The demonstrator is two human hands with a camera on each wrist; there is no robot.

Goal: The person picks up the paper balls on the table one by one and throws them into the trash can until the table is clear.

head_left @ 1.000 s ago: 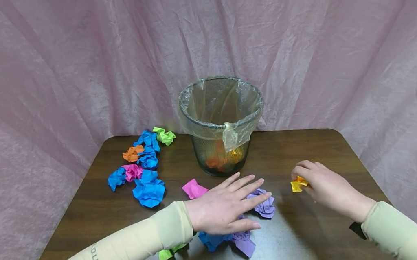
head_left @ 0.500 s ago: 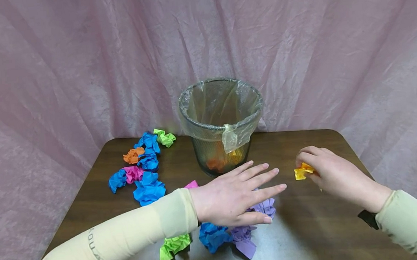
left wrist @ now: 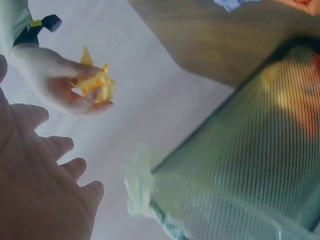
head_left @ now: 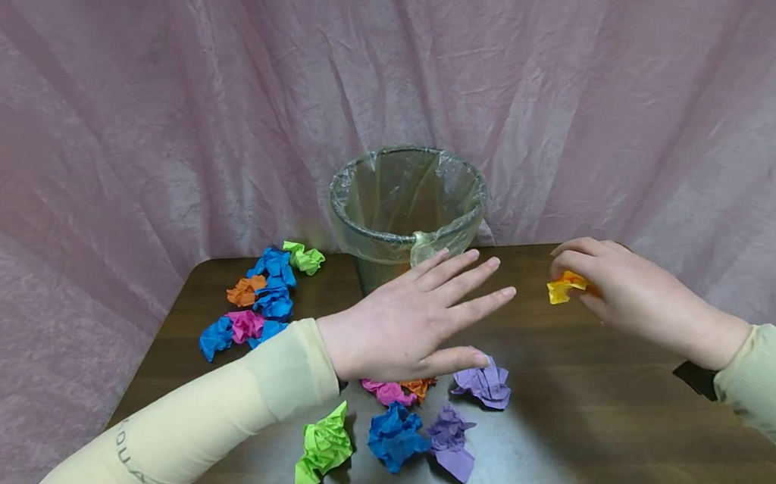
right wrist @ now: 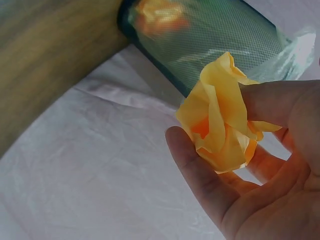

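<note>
In the head view my left hand (head_left: 411, 324) hovers palm down with fingers spread, its fingertips overlapping the lower front of the mesh wastebasket (head_left: 377, 272). A clear plastic liner covers the basket's rim. To the right, my right hand (head_left: 628, 295) pinches a yellow crumpled paper ball (right wrist: 215, 117) between thumb and fingers, raised above the table. Orange and yellow paper (left wrist: 300, 95) shows through the basket's mesh in the left wrist view. Below my left hand lie crumpled papers: green (head_left: 325, 446), blue (head_left: 396, 437), pink (head_left: 388, 392), orange (head_left: 420, 388) and two purple ones (head_left: 484, 383).
At the back left of the brown table (head_left: 622, 429), more crumpled papers form a cluster: several blue (head_left: 272, 268), one orange (head_left: 246, 291), one pink (head_left: 246, 326) and one green (head_left: 304, 258). A pink curtain (head_left: 374, 61) hangs behind the table.
Both hands have moved up and away toward the back, the left now overlapping the basket. My right hand carries the yellow paper ball with it. The pink and orange papers below my left hand are uncovered.
</note>
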